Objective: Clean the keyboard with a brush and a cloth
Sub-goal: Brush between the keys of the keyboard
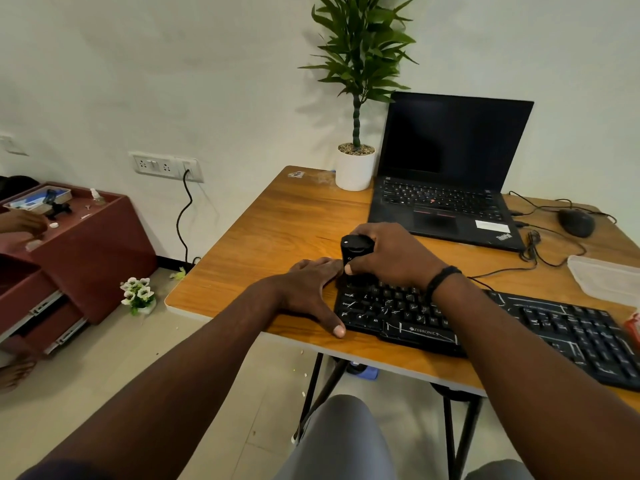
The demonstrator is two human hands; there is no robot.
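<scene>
Head cam: keyboard point(485, 327) sits at the bench's point(277, 230) near edge, left hand point(313, 292) lying flat with straight fingers against its left end. Right hand point(388, 256) is wrapped around a black brush point(353, 251) planted on the top-left keys. Further back are a laptop point(446, 168), mouse point(576, 222) and potted plant point(356, 98).

Soft even indoor light; faint plant point(360, 60) shadow on wall; wide-angle edge bending; slight softness.
</scene>
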